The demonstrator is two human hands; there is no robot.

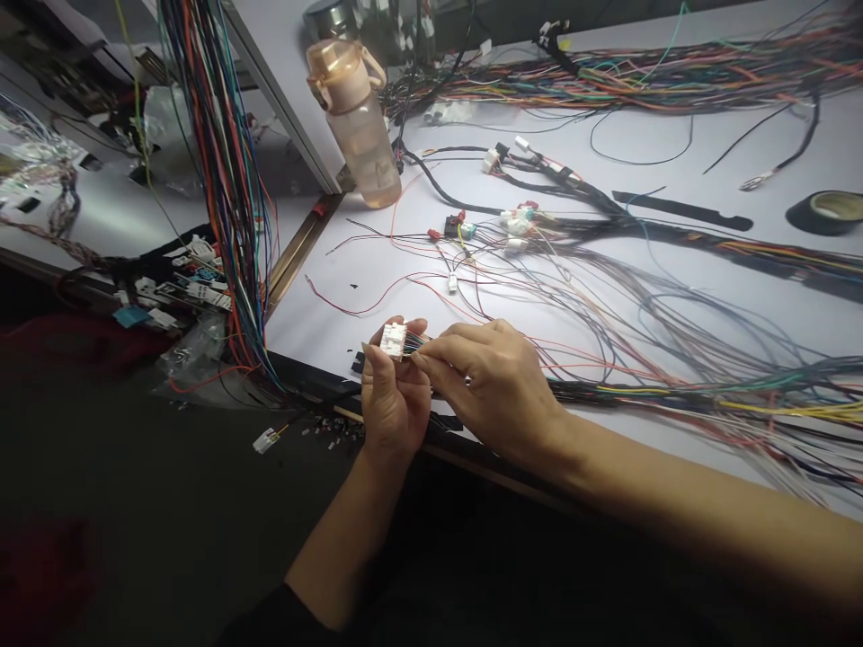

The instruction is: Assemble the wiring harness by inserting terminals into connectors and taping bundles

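Near the front edge of the white table, my left hand [391, 395] grips a white multi-pin wire connector [393, 341] between thumb and fingers. Several thin coloured wires [413, 342] run out of the connector's right side. My right hand [495, 377] pinches at these wires close to the connector, thumb and forefinger pressed together. Whether it holds one wire or more is hidden by the fingers. Behind my right hand, a dark taped wire bundle [586, 393] runs to the right along the table.
A water bottle [364, 135] stands at the back left. Loose wires with small connectors [518, 220] spread across the table [378, 261]. A roll of black tape [826, 213] lies at the right. Another thick wire bundle [219, 162] hangs over the left edge.
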